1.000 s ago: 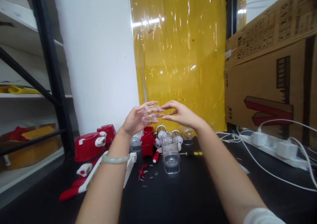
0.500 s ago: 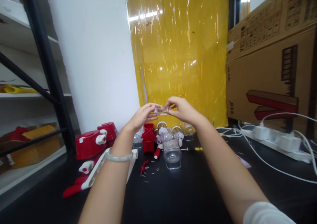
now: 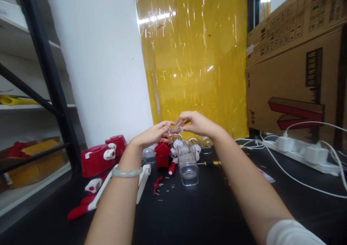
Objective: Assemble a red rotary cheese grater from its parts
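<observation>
Between my two hands is a small clear plastic part (image 3: 175, 129), held up above the table's far side. My left hand (image 3: 155, 133), below a pale bangle (image 3: 127, 172) on the wrist, grips its left end with the fingertips. The fingers of my right hand (image 3: 196, 124) pinch its right end. Beneath the hands stand a red plastic housing (image 3: 162, 154) and a larger clear plastic container (image 3: 187, 162). A small red piece (image 3: 157, 185) lies in front, among several loose screws (image 3: 167, 191).
Red housings with white knobs (image 3: 94, 160) and a red-and-white handle piece (image 3: 81, 210) lie at left. A screwdriver (image 3: 217, 163) rests behind the clear container. White cables and a power strip (image 3: 303, 154) lie at right, before a large cardboard box (image 3: 292, 78).
Both hands have come down slightly with the clear plastic part, which is now tilted, its right end higher. The things on the table have stayed where they were.
</observation>
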The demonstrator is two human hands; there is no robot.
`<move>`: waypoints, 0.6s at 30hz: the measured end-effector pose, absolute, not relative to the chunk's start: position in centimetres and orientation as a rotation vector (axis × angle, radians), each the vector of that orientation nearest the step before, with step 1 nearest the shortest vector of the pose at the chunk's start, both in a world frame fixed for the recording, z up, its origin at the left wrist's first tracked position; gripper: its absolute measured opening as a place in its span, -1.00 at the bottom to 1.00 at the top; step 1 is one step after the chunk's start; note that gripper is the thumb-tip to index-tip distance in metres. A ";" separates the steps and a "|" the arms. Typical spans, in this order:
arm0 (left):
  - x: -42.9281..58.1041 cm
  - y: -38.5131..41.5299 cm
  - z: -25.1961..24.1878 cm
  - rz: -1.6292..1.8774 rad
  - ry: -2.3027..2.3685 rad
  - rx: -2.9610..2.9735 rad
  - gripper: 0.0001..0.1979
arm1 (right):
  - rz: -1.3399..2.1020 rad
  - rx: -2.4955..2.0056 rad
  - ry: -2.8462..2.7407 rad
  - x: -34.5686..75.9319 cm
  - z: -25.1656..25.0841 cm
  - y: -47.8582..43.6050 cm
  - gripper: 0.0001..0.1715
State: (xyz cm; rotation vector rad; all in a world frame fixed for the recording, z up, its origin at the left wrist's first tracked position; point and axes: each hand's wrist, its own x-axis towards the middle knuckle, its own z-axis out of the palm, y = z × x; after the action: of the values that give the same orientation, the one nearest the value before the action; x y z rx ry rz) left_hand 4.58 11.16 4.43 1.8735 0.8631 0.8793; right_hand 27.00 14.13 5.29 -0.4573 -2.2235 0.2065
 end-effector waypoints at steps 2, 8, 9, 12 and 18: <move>4.6 11.0 4.5 0.859 0.861 1.921 -0.42 | 0.290 -0.434 -2.222 27.0 5.2 14.1 -0.84; 4.9 10.5 5.1 0.797 1.002 2.161 -0.49 | 0.381 -0.444 -2.271 27.3 5.3 13.8 -0.90; 5.1 10.4 5.2 0.782 1.021 2.195 -0.52 | 0.391 -0.458 -2.310 27.6 5.3 13.6 -0.89; 5.5 10.4 5.2 0.761 1.048 2.285 -0.55 | 0.430 -0.507 -2.431 28.6 5.5 13.3 -0.65; 5.8 11.1 4.7 0.739 1.115 2.389 -0.50 | 0.411 -0.656 -2.540 29.8 5.4 13.5 -0.30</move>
State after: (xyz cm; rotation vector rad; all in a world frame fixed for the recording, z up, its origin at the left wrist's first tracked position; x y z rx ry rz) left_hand 5.78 11.08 4.75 2.3893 1.1148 0.7393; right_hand 29.84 13.52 5.40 -0.6563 -2.5402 0.4107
